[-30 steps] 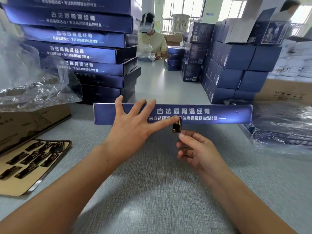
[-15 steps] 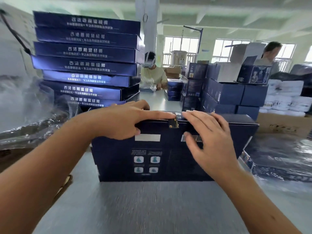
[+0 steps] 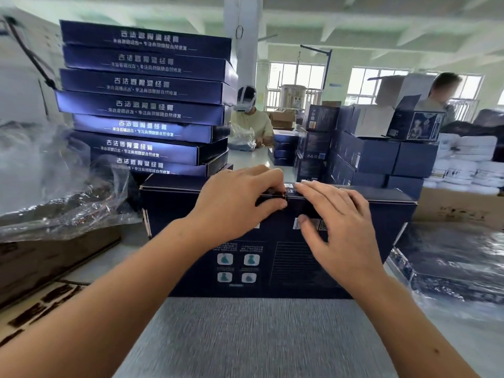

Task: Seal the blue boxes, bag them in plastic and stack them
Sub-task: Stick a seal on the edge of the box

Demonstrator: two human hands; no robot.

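A dark blue box [image 3: 180,241] stands on its long edge on the grey table, its printed underside facing me. My left hand [image 3: 240,203] grips the middle of its top edge, fingers curled over the top and thumb on the near face. They pinch where a small gold seal sticker [image 3: 285,196] barely shows. My right hand [image 3: 335,222] lies just to the right, its straight fingers pressing along the top edge and its thumb on the box's face. A tall stack of flat blue boxes [image 3: 147,105] rises behind on the left.
Crumpled clear plastic bags [image 3: 54,186] lie on a brown carton [image 3: 41,260] at the left, with a sticker sheet [image 3: 35,309] below. A plastic-wrapped box [image 3: 450,263] lies at the right. Blue cartons [image 3: 368,156] are piled behind it. Another person [image 3: 251,118] sits at the far end.
The box lay flat a second ago and now stands tipped up on its edge. Both hands moved from the front side to the top edge, and my left fingers curled over the seal.
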